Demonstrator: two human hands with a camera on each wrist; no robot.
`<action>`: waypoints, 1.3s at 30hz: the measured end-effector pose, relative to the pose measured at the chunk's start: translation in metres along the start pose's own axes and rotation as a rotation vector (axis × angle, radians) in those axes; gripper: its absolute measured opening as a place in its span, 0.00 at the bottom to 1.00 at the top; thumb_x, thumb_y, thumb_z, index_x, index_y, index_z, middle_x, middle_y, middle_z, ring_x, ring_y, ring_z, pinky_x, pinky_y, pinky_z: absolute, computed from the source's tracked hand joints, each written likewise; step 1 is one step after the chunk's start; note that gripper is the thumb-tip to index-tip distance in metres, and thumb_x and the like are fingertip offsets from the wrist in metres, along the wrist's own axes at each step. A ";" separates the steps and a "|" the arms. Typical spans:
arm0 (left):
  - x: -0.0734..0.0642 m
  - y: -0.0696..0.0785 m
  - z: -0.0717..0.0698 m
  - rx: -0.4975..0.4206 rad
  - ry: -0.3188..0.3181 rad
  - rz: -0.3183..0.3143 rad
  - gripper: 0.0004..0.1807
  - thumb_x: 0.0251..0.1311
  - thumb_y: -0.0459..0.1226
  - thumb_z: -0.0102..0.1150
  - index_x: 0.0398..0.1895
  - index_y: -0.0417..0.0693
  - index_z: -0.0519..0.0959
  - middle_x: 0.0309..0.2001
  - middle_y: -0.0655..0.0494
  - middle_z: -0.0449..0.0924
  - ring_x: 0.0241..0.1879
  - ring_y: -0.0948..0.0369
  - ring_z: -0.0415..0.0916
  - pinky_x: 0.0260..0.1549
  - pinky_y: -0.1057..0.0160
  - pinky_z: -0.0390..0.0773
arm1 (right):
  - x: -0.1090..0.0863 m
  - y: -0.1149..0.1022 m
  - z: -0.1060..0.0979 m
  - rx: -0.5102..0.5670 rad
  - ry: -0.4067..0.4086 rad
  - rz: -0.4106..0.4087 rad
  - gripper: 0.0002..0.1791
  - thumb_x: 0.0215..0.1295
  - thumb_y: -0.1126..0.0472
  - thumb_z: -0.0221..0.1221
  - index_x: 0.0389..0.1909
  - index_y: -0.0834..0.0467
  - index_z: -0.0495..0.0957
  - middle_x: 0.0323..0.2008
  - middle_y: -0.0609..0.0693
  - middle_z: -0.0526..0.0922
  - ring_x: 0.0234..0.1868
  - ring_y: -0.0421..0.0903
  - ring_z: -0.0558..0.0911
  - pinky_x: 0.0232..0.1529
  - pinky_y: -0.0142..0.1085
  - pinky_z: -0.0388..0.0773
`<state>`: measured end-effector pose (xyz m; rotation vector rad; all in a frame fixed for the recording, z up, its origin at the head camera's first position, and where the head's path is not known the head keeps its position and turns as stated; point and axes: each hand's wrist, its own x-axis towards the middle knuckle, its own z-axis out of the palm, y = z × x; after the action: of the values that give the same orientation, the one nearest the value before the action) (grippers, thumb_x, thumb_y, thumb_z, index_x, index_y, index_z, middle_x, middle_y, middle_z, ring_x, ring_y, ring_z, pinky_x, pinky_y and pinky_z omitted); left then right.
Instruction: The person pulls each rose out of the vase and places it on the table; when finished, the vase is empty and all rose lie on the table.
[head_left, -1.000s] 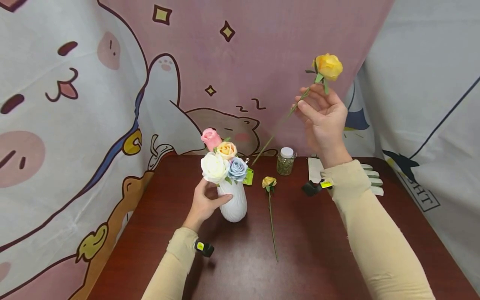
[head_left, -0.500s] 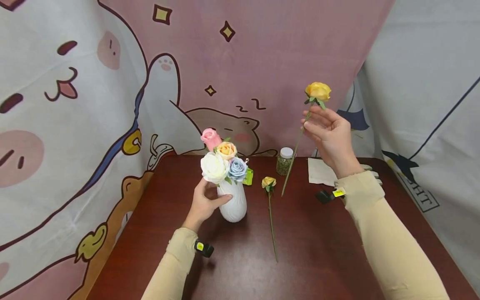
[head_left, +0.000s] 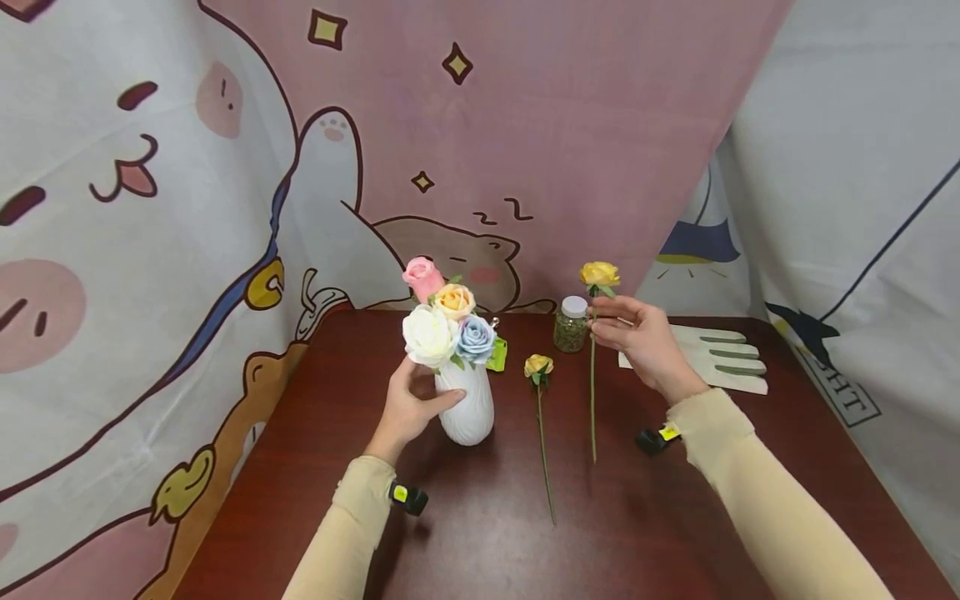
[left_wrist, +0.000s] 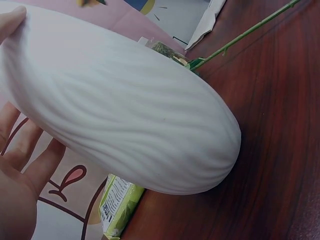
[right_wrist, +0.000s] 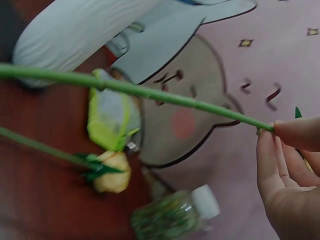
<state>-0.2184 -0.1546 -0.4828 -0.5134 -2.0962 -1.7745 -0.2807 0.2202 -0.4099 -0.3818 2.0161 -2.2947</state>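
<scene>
L hand (head_left: 407, 408) has its grip curled round the upper side of an upright white ridged vase (head_left: 467, 417) on the dark red-brown table (head_left: 480, 542), w/ a pink rose (head_left: 422, 277), peach rose (head_left: 454, 301), white rose (head_left: 430, 336) & pale-blue rose (head_left: 476, 338) in it. R hand (head_left: 648, 344) has its grip nearly closed, pinching the green stem (head_left: 593, 400) of a long-stemmed yellow rose (head_left: 600, 274), held upright well apart from the vase. Btwn them a 2nd yellow rose (head_left: 538, 365) lies on the table, near a clear white-lidded jar (head_left: 572, 325) holding green bits (right_wrist: 165, 220).
</scene>
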 end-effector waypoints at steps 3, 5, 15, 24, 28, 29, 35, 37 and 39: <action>0.000 0.000 0.000 -0.003 -0.008 0.009 0.41 0.47 0.24 0.81 0.67 0.44 0.76 0.56 0.46 0.83 0.51 0.58 0.82 0.49 0.60 0.84 | -0.004 0.019 -0.005 -0.073 0.000 0.044 0.23 0.72 0.73 0.62 0.66 0.66 0.75 0.51 0.47 0.84 0.48 0.38 0.88 0.49 0.33 0.86; 0.000 0.000 0.000 0.002 -0.010 0.011 0.40 0.47 0.24 0.81 0.67 0.44 0.76 0.56 0.47 0.83 0.51 0.58 0.82 0.49 0.60 0.84 | -0.006 0.030 -0.006 -0.115 0.001 0.070 0.22 0.72 0.74 0.61 0.66 0.67 0.74 0.51 0.48 0.84 0.48 0.37 0.87 0.49 0.33 0.86; 0.000 0.002 -0.001 -0.004 -0.014 0.002 0.41 0.48 0.25 0.81 0.68 0.46 0.75 0.57 0.49 0.83 0.51 0.57 0.82 0.49 0.62 0.84 | -0.021 0.077 -0.007 -0.269 -0.020 0.205 0.24 0.73 0.75 0.59 0.68 0.72 0.71 0.64 0.73 0.74 0.48 0.36 0.85 0.51 0.36 0.85; -0.001 0.003 -0.001 -0.004 -0.014 -0.009 0.41 0.48 0.24 0.81 0.68 0.46 0.75 0.57 0.47 0.83 0.52 0.52 0.82 0.50 0.62 0.84 | -0.028 0.100 -0.001 -0.315 -0.022 0.285 0.24 0.72 0.76 0.59 0.67 0.75 0.70 0.62 0.74 0.75 0.57 0.61 0.84 0.48 0.40 0.87; -0.001 0.001 0.000 -0.029 -0.014 -0.015 0.42 0.47 0.22 0.80 0.68 0.44 0.75 0.56 0.44 0.82 0.52 0.45 0.81 0.49 0.61 0.84 | -0.031 0.107 0.002 -0.346 -0.039 0.304 0.23 0.71 0.76 0.59 0.65 0.76 0.70 0.61 0.75 0.76 0.56 0.62 0.84 0.48 0.42 0.87; -0.001 0.001 0.000 -0.035 -0.014 -0.017 0.42 0.47 0.22 0.79 0.69 0.44 0.74 0.56 0.43 0.82 0.52 0.44 0.81 0.48 0.61 0.84 | -0.032 0.109 0.002 -0.352 -0.041 0.306 0.23 0.70 0.76 0.60 0.64 0.76 0.71 0.61 0.75 0.76 0.55 0.61 0.84 0.48 0.43 0.87; 0.000 0.002 0.001 -0.025 -0.006 -0.038 0.42 0.46 0.19 0.78 0.69 0.39 0.73 0.57 0.41 0.82 0.52 0.49 0.81 0.49 0.61 0.84 | -0.031 0.120 0.004 -0.378 -0.053 0.308 0.23 0.69 0.76 0.61 0.63 0.76 0.72 0.58 0.74 0.78 0.52 0.57 0.85 0.48 0.44 0.87; 0.000 0.005 0.001 -0.016 -0.007 -0.045 0.42 0.46 0.19 0.77 0.68 0.36 0.73 0.57 0.41 0.82 0.51 0.52 0.82 0.50 0.60 0.84 | -0.030 0.122 0.004 -0.410 -0.055 0.307 0.22 0.69 0.76 0.62 0.63 0.76 0.74 0.58 0.73 0.79 0.53 0.57 0.84 0.49 0.43 0.87; 0.001 0.013 0.001 -0.027 -0.013 -0.045 0.41 0.46 0.19 0.77 0.67 0.34 0.73 0.56 0.41 0.82 0.51 0.54 0.82 0.50 0.59 0.84 | -0.029 0.123 0.005 -0.445 -0.059 0.303 0.22 0.69 0.75 0.63 0.63 0.75 0.75 0.58 0.72 0.80 0.55 0.58 0.83 0.49 0.43 0.86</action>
<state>-0.2127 -0.1515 -0.4711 -0.4899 -2.1107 -1.8312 -0.2654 0.2043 -0.5345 -0.1450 2.3548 -1.6400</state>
